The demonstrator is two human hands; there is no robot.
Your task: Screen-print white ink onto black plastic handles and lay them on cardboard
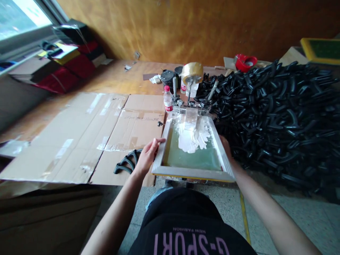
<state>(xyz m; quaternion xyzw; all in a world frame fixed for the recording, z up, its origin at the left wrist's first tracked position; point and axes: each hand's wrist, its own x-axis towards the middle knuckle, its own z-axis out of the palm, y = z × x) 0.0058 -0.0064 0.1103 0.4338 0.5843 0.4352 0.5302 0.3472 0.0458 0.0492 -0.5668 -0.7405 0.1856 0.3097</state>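
Note:
A screen printing frame (193,173) with a pale metal rim and a greenish mesh (190,159) stands in front of me. White paste (190,141) is spread over the upper middle of the mesh, with a clear block-like piece (190,118) above it. My left hand (148,154) is closed at the frame's left side, its thumb along the rim. Against the right rim is my right hand (225,146); its fingers are largely hidden by the frame. Dark curved plastic parts (127,162) lie on the cardboard beside my left hand.
A large heap of black plastic parts (276,117) covers the right side. Flattened cardboard (71,131) spreads to the left. Behind the frame stand a red-capped bottle (167,98), dark tubs (167,75) and a tape roll (192,72). A red tape dispenser (245,63) lies farther back.

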